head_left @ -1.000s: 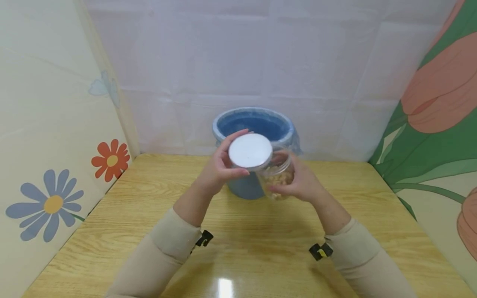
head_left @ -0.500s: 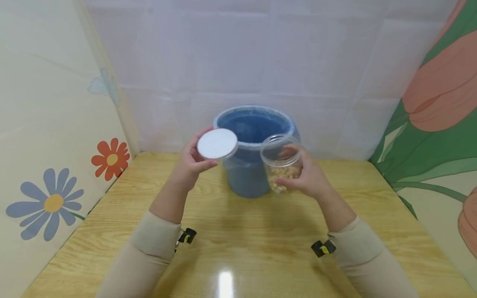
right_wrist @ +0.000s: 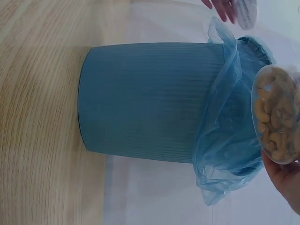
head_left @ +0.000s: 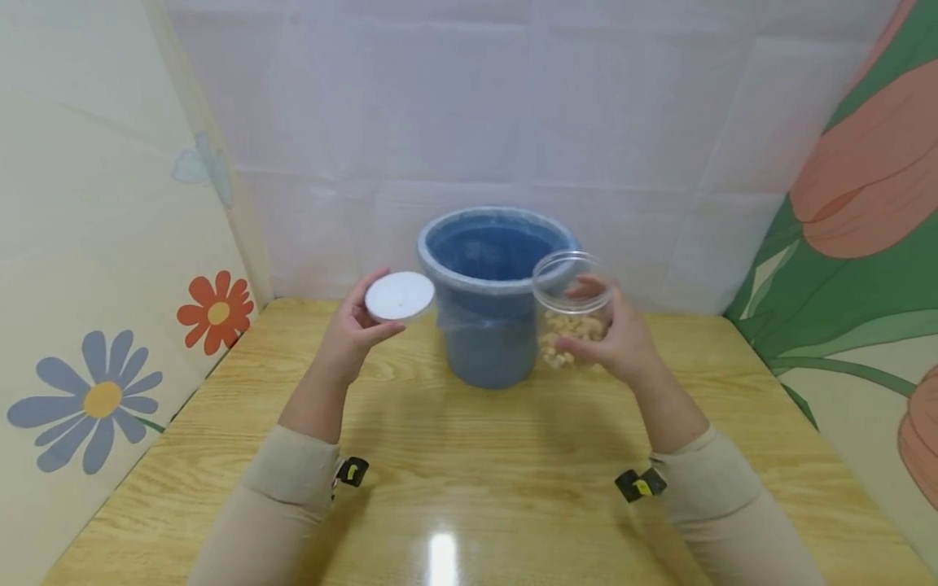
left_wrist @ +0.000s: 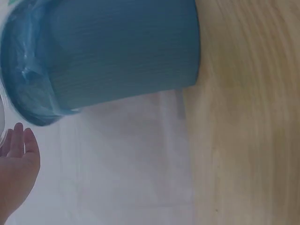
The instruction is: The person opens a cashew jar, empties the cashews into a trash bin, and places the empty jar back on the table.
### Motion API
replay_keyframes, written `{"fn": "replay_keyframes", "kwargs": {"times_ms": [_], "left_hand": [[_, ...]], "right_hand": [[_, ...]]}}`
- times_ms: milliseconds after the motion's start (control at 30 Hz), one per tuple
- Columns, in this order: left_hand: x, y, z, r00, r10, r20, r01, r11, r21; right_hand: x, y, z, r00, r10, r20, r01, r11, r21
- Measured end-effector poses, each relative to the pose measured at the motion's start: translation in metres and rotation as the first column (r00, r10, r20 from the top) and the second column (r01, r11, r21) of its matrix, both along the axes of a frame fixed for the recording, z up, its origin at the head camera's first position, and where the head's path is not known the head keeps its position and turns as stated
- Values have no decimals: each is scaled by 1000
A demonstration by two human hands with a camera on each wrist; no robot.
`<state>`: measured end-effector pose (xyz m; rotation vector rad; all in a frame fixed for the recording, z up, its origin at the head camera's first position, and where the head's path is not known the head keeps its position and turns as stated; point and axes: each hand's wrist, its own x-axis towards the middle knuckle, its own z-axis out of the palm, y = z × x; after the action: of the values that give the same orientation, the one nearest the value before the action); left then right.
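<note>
My left hand (head_left: 353, 330) grips a round white lid (head_left: 400, 295) by its edge, holding it level left of the bin. In my right hand (head_left: 623, 342) is a clear plastic jar (head_left: 572, 305), uncovered and partly filled with cashews (right_wrist: 276, 115). The jar is upright, just right of the bin's rim, with fingers round its far side and the thumb in front. Between the hands stands a blue trash bin (head_left: 489, 346). The left wrist view catches only part of the left hand (left_wrist: 21, 164) at its edge.
A thin blue plastic bag (right_wrist: 220, 136) lines the bin and folds over its rim. The bin stands on a wood-grain table (head_left: 484, 480), near a white cloth backdrop (head_left: 440, 106). Flower-printed panels (head_left: 103, 244) rise on both sides.
The lid has come away from the jar's mouth and moved left with my left hand. My right hand has shifted the jar slightly right and turned it more upright.
</note>
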<state>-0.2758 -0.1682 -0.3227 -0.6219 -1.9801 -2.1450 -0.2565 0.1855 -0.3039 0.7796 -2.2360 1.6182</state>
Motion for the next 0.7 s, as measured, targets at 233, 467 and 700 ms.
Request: {"fn": "replay_keyframes", "kwargs": {"times_ms": [233,467,700], "left_hand": [[-5,-12,-17,996,-16,86,26,993,-118],[-12,-19,-32,982,-77,170,118,963,-242],[-20,-21,-49,972,-106,211,170,933,-316]], "right_hand": [[0,5,2,999,-17,-32,14,996,-92],[-3,7,2,996,-15,-89,-1,986,-168],[-4,9,1,996,-17,-93,0,984,-178]]}}
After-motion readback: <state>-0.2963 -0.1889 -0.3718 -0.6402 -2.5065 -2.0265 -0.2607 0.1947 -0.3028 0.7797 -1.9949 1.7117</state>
